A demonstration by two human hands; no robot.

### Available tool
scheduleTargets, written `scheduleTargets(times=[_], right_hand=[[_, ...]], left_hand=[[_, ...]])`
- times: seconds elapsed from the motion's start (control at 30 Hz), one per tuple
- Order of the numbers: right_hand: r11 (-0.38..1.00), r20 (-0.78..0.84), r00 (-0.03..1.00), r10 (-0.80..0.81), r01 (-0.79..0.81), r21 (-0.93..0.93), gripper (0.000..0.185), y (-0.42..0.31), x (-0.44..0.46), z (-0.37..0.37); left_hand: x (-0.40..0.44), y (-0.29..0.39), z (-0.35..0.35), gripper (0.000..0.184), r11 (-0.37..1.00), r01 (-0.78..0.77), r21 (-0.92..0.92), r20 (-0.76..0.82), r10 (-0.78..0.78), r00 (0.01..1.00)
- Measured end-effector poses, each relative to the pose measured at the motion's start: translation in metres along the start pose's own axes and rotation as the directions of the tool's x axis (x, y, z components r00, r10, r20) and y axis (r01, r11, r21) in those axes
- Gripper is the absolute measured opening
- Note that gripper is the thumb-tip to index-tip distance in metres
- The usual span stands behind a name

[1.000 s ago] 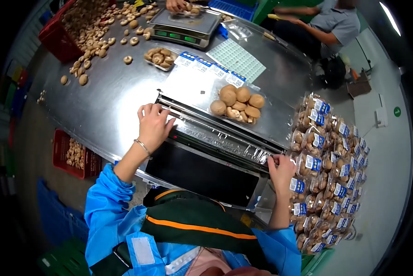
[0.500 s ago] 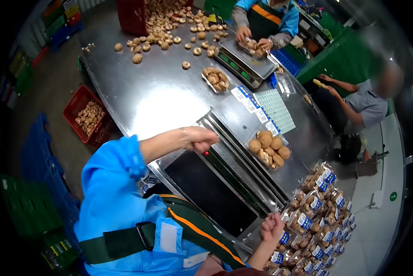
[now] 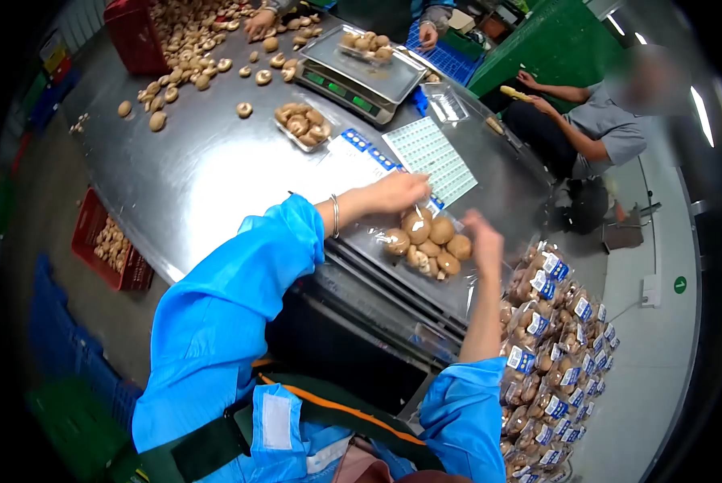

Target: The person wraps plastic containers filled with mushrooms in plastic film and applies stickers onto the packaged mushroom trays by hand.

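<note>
My left hand, closed in a pinch, is at the far left side of a tray of brown mushrooms. My right hand, a little blurred, is closed close by the tray's right side. Shiny clear plastic film shows around the mushrooms and between the hands; its edges are hard to make out. Under my forearms lies the wrapping machine, with its dark plate partly covered by my sleeves. A label strip is partly hidden behind my left hand.
Another mushroom tray sits near a scale bearing a further tray. A printed sheet lies beyond my hands. Labelled packs are piled at right. Loose mushrooms spill from a red crate; a co-worker's hand reaches among them.
Both hands have moved from the wrapping machine forward to the mushroom tray. The co-worker's hands have left the tray on the scale. The view has shifted.
</note>
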State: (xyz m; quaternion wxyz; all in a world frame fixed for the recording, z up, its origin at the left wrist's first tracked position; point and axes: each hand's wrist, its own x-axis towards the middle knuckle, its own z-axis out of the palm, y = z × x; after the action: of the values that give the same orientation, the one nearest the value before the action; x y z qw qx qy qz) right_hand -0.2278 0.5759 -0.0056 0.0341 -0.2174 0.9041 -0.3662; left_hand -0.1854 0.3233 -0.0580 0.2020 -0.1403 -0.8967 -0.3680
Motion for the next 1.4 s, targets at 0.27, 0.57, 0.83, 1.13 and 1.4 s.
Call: scheduleTargets(times=[0.27,0.57,0.83,1.13,1.4], right_hand=[[0.682,0.451,0.873,0.185,-0.444,0.581,0.044,-0.009,-0.053,-0.010],[0.470,0.594,0.754,0.279,-0.647,0.600,0.062,-0.059,-0.146,-0.041],[0.414,0.618,0.729,0.296,-0.681,0.604,0.056,-0.089,-0.260,-0.003],[0.227,0.596,0.657,0.461,-0.737,0.637,0.063,-0.031,-0.351,0.056],[0.274,-0.063,0.758,0.649,-0.156,0.949,0.016,-0.078,-0.384,0.090]], left_hand=[[-0.016,0.047,-0.071,0.054,0.464,0.701,-0.541,0.771,-0.060,0.634],[-0.076,0.108,-0.124,0.068,0.396,0.749,-0.531,0.809,-0.026,0.587],[-0.200,0.080,-0.133,0.063,0.042,0.919,-0.392,0.917,0.105,0.386],[-0.253,0.094,-0.095,0.031,-0.054,0.818,-0.573,0.711,-0.529,0.463],[-0.265,0.117,-0.095,0.032,0.259,0.682,-0.684,0.228,-0.813,0.536]])
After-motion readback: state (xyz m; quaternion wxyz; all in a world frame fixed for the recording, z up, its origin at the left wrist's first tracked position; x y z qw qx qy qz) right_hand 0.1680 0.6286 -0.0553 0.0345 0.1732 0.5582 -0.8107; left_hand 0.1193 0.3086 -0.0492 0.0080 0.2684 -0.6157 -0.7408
